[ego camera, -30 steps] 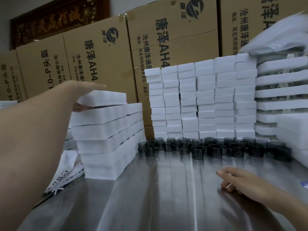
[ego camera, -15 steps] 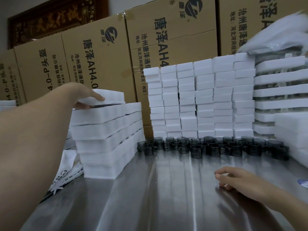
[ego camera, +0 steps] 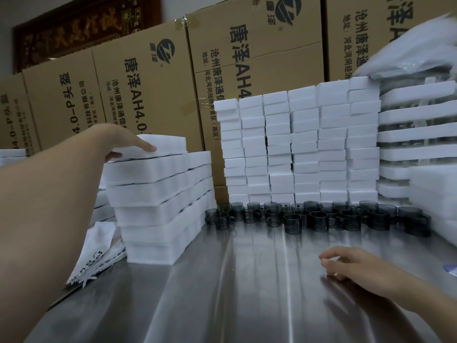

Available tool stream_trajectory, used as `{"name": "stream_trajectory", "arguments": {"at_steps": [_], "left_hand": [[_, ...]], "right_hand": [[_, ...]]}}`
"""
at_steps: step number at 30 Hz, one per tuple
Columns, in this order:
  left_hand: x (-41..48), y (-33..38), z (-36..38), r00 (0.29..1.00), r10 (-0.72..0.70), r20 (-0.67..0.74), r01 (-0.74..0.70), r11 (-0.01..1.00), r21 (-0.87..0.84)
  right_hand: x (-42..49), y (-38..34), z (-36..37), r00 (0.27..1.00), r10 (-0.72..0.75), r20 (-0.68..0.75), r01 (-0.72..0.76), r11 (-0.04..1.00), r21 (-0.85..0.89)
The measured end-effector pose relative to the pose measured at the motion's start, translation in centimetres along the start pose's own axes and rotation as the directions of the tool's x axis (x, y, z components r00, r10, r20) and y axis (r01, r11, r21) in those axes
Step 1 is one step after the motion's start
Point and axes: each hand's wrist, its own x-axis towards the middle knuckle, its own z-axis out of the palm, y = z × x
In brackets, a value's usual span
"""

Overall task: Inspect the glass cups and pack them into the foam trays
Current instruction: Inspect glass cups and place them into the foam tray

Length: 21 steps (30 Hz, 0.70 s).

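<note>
From my head camera: my left hand [ego camera: 118, 141] grips the top foam tray [ego camera: 163, 146] on the stack [ego camera: 158, 194] at left. My right hand [ego camera: 351, 264] rests loose-fingered on the steel table [ego camera: 222, 293]. Dark glass cups [ego camera: 309, 216] line the back.

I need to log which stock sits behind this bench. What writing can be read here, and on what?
"唐泽AH4": middle cardboard box, beside a round logo.
"唐泽AH4.0": box to its left.
"4.0-P头盔": far-left box.
Small address lines on the boxes: too small to read reliably.
Carved wall plaque: illegible.
Printed paper by the foam trays: blurred.
</note>
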Motion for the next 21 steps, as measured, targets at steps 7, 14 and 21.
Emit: {"name": "stream_trajectory", "arguments": {"at_steps": [7,14,21], "left_hand": [[-1.4,0.3,-0.7,0.997,0.044,-0.058,-0.039,0.996,0.082],[0.3,1.1,-0.4,0.945,0.117,-0.305,-0.14,0.989,-0.055],[-7.4,2.3,10.6,0.384,0.612,-0.692,-0.835,0.55,0.024]], "right_hand": [[0.2,0.4,0.1,1.0,-0.012,0.007,0.012,1.0,0.005],[0.3,0.4,0.2,1.0,-0.002,0.004,0.002,1.0,0.022],[-0.1,0.0,0.1,1.0,0.011,-0.02,-0.012,0.999,-0.035]]}}
